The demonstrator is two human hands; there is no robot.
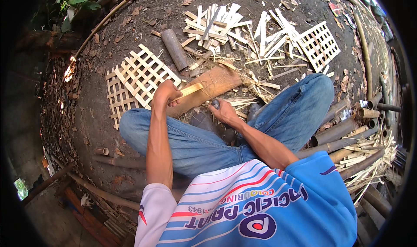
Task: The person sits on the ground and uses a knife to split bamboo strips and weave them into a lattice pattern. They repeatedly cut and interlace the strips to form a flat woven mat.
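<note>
The left hand is gripping a pale bamboo strip with bent fingers, over the brown board. Nearer and rightward, the right hand is gripping a dark rounded object. Woven lattices are lying left.

2 lattices lie left of the board, 1 lattice right.
</note>
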